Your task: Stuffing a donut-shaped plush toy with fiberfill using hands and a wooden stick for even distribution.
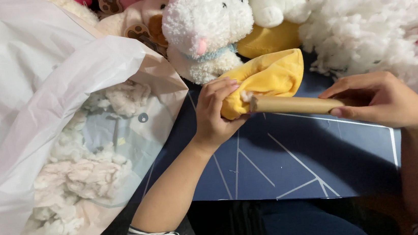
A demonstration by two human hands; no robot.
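Observation:
My left hand (213,113) grips the open end of a yellow plush toy skin (271,75), held just above a dark blue board. My right hand (378,100) holds a tan wooden stick (294,105) lying level. The stick's left tip sits in the skin's opening, where a bit of white stuffing (244,97) shows. How deep the stick goes inside is hidden by the fabric.
A big translucent white plastic bag (17,90) of white stuffing (79,178) lies open at the left. A loose pile of white fibre fill (368,20) sits at the upper right. Plush toys, among them a fluffy white animal (205,23), line the back. The dark blue board (285,166) has white lines.

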